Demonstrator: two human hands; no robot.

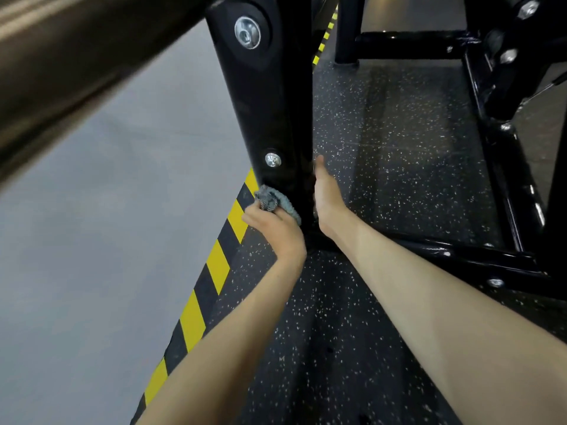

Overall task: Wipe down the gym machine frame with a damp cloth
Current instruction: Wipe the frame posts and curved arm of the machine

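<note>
A glossy black upright post [270, 111] of the gym machine frame rises through the middle of the view, with silver bolts on its face. My left hand [273, 230] is closed around a bunched grey-blue cloth [274, 202] and presses it against the bottom of the post, just under the lower bolt. My right hand [325, 194] lies against the post's right side near its base, thumb up; its fingers are hidden behind the post.
A black base rail [445, 256] runs right from the post's foot to more black frame tubes [497, 124]. The floor here is black speckled rubber [399, 124], edged by yellow-black hazard tape [214, 271] with grey floor to the left. A blurred dark bar [61, 72] crosses the upper left.
</note>
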